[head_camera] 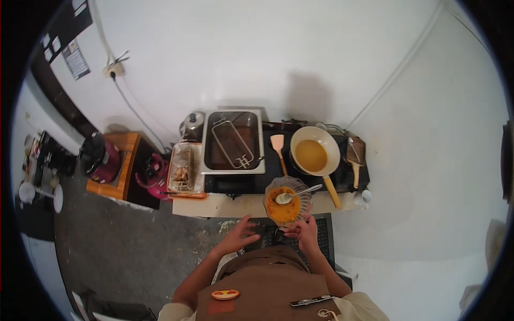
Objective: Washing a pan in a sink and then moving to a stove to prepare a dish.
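My right hand [303, 233] grips the near right edge of a fluted glass bowl [307, 200]. Inside is an orange liquid [283, 212] that looks like beaten egg with darker red-brown bits. A metal spoon [284, 198] rests in the bowl, its handle over the right rim. My left hand [239, 236] is to the left of the bowl, fingers apart and holding nothing. Just beyond the bowl, a cream frying pan [335, 150] with yellowish oil [311, 155] sits on the black stove [237, 184], its wooden handle [332, 192] pointing towards me.
Left of the pan lie a spatula [278, 144] and a deep steel fryer tray [263, 140] with a wire basket [233, 144]. A food tray [196, 184], a lidded pot [194, 124] and a pink gas cylinder [154, 176] stand further left. At right are a strainer [355, 156] and a white cup [363, 197].
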Demonstrator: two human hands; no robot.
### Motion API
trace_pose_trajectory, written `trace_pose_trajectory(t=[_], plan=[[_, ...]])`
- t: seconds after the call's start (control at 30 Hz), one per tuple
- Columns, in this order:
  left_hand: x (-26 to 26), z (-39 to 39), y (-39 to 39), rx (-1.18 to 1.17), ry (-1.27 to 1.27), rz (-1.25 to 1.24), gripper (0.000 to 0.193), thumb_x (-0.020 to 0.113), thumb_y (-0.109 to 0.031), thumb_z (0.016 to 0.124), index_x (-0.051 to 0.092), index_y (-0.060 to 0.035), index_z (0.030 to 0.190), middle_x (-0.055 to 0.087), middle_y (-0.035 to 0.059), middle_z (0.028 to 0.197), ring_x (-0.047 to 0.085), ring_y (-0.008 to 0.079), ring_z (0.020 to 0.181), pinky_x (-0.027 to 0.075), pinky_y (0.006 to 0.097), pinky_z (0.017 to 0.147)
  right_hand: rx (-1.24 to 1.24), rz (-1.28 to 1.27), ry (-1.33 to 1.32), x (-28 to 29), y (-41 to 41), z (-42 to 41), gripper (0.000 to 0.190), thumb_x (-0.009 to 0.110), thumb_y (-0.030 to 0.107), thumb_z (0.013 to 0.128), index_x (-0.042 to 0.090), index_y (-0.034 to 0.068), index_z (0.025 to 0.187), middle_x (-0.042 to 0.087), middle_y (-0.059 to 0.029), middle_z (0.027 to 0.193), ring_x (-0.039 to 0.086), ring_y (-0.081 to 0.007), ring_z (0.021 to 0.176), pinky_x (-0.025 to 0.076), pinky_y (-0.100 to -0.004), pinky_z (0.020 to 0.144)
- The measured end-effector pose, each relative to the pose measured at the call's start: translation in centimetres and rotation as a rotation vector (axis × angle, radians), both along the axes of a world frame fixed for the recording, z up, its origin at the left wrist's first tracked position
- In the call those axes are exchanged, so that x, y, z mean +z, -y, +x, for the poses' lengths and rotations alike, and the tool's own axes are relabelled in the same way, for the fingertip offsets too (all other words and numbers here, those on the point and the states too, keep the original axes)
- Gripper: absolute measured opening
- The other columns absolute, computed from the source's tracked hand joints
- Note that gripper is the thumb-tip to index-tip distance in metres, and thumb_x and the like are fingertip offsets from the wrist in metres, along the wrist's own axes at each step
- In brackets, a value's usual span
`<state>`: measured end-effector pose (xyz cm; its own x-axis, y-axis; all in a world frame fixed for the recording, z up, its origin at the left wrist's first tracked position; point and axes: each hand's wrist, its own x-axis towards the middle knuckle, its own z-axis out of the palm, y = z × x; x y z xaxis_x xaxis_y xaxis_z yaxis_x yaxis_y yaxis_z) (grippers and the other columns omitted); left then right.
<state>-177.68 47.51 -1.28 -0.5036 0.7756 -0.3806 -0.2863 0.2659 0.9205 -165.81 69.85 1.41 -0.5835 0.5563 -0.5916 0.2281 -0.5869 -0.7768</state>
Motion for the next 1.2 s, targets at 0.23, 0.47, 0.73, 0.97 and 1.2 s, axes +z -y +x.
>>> trace_pose_trajectory(t=[0.23, 0.47, 0.73, 0.97, 1.2], plan=[[7.1, -0.1, -13.5, 0.447, 0.05, 0.604, 0.053, 0.046, -0.033, 0.098, 0.03, -0.0028, 0.139, 0.037, 0.0083, 0.135, 0.033, 0.0189, 0.128, 0.032, 0.0329, 0.104, 0.084, 0.171, -0.215, 7.4, 0.1, 0.4, 0.055, 0.057, 0.013, 0.087, 0.022, 0.006, 0.129, 0.058, -0.0201, 0.1, 0.066, -0.0271, 0.072, 0.058, -0.0354, 0.06], [7.0, -3.8, -19.1, 0.471, 0.352, 0.634, 0.053, 0.034, -0.041, 0.101, 0.033, -0.0022, 0.138, 0.043, 0.0104, 0.132, 0.042, 0.0189, 0.124, 0.034, 0.0326, 0.104, 0.126, 0.474, -0.19, 10.6, -13.1, 1.4, 0.055, 0.066, 0.017, 0.085, 0.029, 0.004, 0.125, 0.053, -0.0146, 0.106, 0.064, -0.0221, 0.082, 0.059, -0.0358, 0.062], [4.4, -2.1, -26.3, 0.556, -0.107, 0.532, 0.049, 0.03, -0.031, 0.103, 0.027, 0.0005, 0.14, 0.038, 0.0125, 0.137, 0.037, 0.0198, 0.127, 0.028, 0.0315, 0.107, 0.709, 0.718, 0.033, 6.5, -20.2, -1.2, 0.038, 0.071, 0.015, 0.081, 0.045, 0.003, 0.105, 0.057, -0.0092, 0.089, 0.064, -0.0185, 0.077, 0.054, -0.0333, 0.051], [4.4, -0.8, -30.6, 0.553, -0.282, 0.457, 0.054, 0.026, -0.036, 0.102, 0.02, -0.0016, 0.143, 0.033, 0.0135, 0.141, 0.032, 0.0236, 0.132, 0.025, 0.0363, 0.11, 0.923, 1.56, -0.178, 8.5, -27.2, -4.6, 0.014, 0.057, 0.011, 0.08, 0.053, 0.002, 0.089, 0.06, -0.0172, 0.078, 0.062, -0.0363, 0.075, 0.05, -0.0412, 0.061], [6.3, -0.5, -33.0, 0.682, -0.293, 0.553, 0.051, 0.029, -0.031, 0.103, 0.023, 0.0005, 0.143, 0.034, 0.0143, 0.141, 0.032, 0.0216, 0.131, 0.024, 0.0338, 0.109, 0.851, 1.775, 0.122, 12.2, -27.9, -5.4, 0.02, 0.055, 0.004, 0.076, 0.053, 0.0, 0.095, 0.06, -0.0175, 0.083, 0.062, -0.033, 0.074, 0.05, -0.0407, 0.063]])
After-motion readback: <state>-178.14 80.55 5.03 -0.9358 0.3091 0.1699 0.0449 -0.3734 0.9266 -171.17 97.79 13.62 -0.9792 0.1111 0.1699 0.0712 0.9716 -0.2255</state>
